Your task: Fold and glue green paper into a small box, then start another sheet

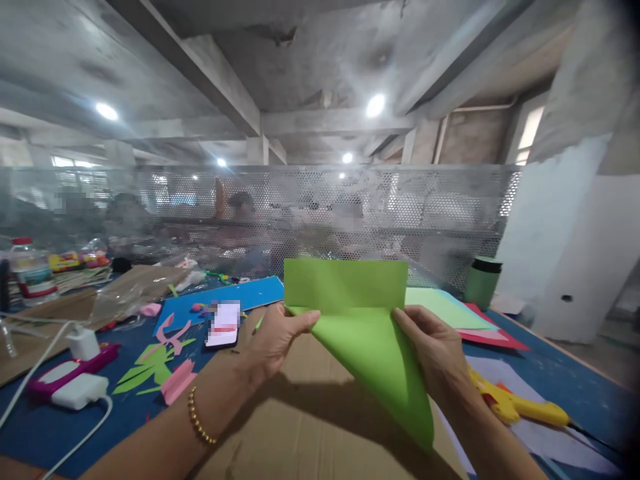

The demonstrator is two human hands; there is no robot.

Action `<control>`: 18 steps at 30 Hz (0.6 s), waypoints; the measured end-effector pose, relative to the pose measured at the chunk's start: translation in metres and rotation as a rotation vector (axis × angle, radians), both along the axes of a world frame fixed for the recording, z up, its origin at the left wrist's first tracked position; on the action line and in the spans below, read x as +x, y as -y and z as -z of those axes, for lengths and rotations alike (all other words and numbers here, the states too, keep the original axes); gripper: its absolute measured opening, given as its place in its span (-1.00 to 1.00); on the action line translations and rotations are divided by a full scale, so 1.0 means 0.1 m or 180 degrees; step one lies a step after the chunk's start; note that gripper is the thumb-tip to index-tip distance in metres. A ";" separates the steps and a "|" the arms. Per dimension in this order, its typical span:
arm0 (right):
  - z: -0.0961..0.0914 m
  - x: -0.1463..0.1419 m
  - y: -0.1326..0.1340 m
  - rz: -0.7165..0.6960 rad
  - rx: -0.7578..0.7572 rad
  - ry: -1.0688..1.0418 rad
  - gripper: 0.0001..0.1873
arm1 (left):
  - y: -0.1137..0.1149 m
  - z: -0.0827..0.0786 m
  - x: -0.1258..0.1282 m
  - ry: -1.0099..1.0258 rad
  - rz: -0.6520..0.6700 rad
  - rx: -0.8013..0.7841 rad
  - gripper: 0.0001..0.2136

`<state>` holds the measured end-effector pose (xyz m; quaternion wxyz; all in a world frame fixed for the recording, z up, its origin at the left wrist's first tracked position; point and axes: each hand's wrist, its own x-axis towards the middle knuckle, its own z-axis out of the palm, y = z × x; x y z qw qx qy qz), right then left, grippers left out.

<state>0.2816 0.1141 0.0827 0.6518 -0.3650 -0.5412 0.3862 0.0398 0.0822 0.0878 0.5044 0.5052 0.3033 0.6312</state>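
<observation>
A sheet of green paper is held up in front of me between both hands. Its upper band stands upright along a crease, and the lower part curls down to a point at the right. My left hand pinches the left end of the crease, thumb on top. On the other side, my right hand grips the right edge with thumb and fingers. Beneath the paper lies a brown cardboard sheet, which carries its shadow.
Left are a phone, green paper scraps, a power strip with chargers and a bottle. Right are a yellow glue gun, stacked coloured paper and a green tumbler. A perforated panel stands behind, people beyond it.
</observation>
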 end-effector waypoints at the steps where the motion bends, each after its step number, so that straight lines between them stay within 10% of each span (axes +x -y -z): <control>1: 0.00 0.01 0.01 -0.0016 -0.0012 -0.0020 -0.63 | -0.01 0.01 0.00 0.0046 -0.0035 -0.0029 -0.59; 18: -0.03 -0.15 0.09 0.0037 0.0337 0.0181 -0.65 | 0.02 -0.10 -0.60 -0.0764 -0.0336 0.0126 -0.76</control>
